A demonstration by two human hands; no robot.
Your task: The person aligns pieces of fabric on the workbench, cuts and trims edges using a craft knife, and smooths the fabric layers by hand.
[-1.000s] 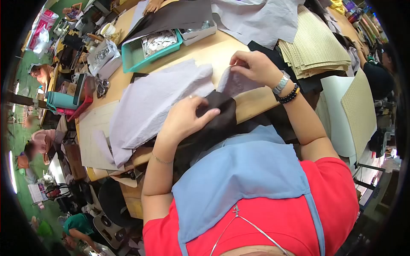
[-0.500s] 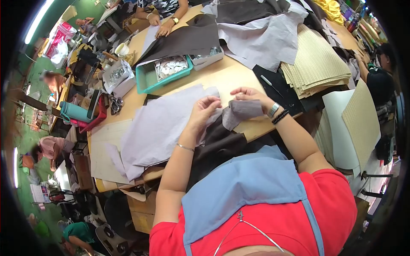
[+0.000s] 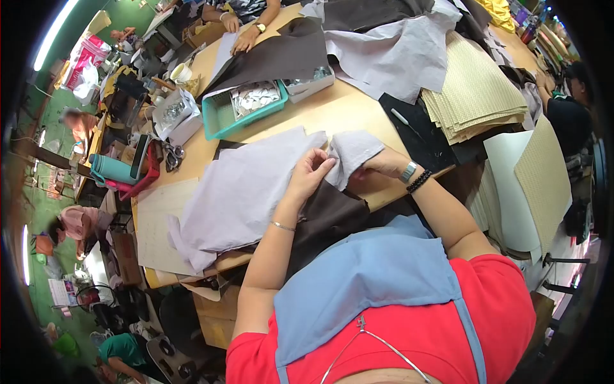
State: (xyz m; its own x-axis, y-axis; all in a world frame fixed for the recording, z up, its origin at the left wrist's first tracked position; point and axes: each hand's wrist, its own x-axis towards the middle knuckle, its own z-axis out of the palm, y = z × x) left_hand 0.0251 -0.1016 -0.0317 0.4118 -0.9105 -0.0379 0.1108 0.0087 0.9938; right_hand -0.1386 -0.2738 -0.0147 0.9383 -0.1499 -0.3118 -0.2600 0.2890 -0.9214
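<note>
Near the table's front edge, a small flap of a grey-lilac leather piece (image 3: 355, 151) stands folded up between my hands. My left hand (image 3: 311, 173) is closed in a pinch at the left edge of that flap. On the other side, my right hand (image 3: 386, 162) is closed on the piece, its fingertips partly hidden beneath it. A broad grey-lilac sheet (image 3: 246, 185) lies flat to the left of my hands. Dark brown leather (image 3: 332, 214) hangs over the table edge below them.
A teal basket (image 3: 213, 121) holding small white pieces stands ahead, beside a white box (image 3: 311, 88). Stacked cream textured sheets (image 3: 473, 89) and a white-handled tool (image 3: 400, 117) lie right. Across the table, another person's hands (image 3: 245, 40) rest on dark material.
The flap at my right hand has turned from lying over the fingers to standing up with its paler face showing. My right hand has shifted slightly down and left beneath it.
</note>
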